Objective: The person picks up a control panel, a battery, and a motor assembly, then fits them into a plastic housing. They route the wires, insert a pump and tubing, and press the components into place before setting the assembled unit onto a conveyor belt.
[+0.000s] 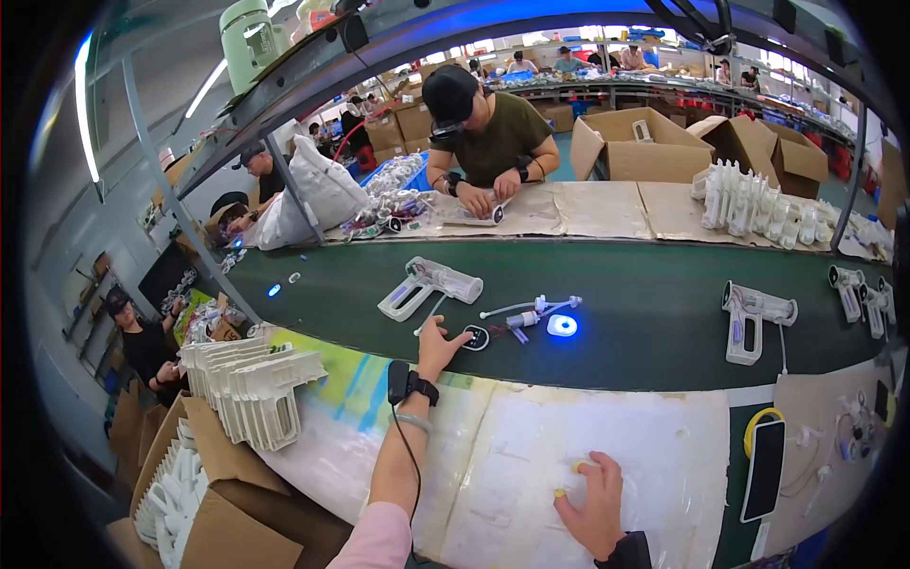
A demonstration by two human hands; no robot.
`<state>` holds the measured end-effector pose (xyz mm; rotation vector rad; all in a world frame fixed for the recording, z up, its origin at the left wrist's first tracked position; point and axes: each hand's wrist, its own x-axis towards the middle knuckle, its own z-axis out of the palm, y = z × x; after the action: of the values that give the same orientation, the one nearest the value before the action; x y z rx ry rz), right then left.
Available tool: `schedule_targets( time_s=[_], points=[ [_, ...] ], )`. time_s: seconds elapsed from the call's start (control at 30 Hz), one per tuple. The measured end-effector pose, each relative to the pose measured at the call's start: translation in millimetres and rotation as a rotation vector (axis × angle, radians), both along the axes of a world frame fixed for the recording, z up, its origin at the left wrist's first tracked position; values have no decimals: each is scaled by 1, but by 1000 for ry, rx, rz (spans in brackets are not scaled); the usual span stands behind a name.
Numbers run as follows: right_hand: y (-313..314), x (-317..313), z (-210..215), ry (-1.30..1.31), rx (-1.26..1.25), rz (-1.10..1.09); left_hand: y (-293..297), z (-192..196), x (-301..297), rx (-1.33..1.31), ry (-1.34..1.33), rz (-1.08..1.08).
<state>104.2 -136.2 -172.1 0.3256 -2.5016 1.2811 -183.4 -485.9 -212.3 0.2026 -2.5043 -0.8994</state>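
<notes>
My left hand (441,343) reaches over the green conveyor belt (626,360), thumb and forefinger apart. Its thumb is at the rim of a small round black-faced part (476,338); whether they touch I cannot tell. Beside that lie a wired motor-like assembly (521,321) with a clear tube and a round piece lit blue (562,326). A clear-white gun-shaped housing (431,287) lies just beyond the hand, a thin tube hanging from it. Over the white-covered worktop (531,427), my right hand (595,503) hovers or rests with fingers spread, holding nothing visible. Yellow covers sit on some fingertips.
White housing halves (251,389) stand stacked at left, above a cardboard box (237,503) of white parts. More gun-shaped units (756,318) lie on the belt at right. A phone (764,469) lies by the right edge. Across the belt, a person (493,142) works with both hands.
</notes>
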Motion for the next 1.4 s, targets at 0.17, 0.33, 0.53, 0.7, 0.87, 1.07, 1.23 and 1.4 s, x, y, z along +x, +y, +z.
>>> schedule_targets(
  time_s=[0.17,0.33,0.53,0.7,0.87,1.07,1.23,1.4],
  points=[
    [1,-3,-5,-16,23,1,16,9,3,-117,-261,153],
    [2,-1,-5,-35,40,-2,24,17,7,-109,-324,205],
    [6,0,0,-55,-8,5,13,12,11,27,-205,186],
    [4,2,6,-44,-18,-10,17,5,11,-33,-120,167],
    [4,4,8,-44,0,-1,21,8,15,0,-64,29],
    [2,-1,6,-45,21,6,25,12,13,-75,-158,77],
    [-1,0,7,-39,80,9,33,27,2,-132,-338,163],
    [2,-1,0,-52,0,-1,45,41,0,-84,-429,224]
  ],
)
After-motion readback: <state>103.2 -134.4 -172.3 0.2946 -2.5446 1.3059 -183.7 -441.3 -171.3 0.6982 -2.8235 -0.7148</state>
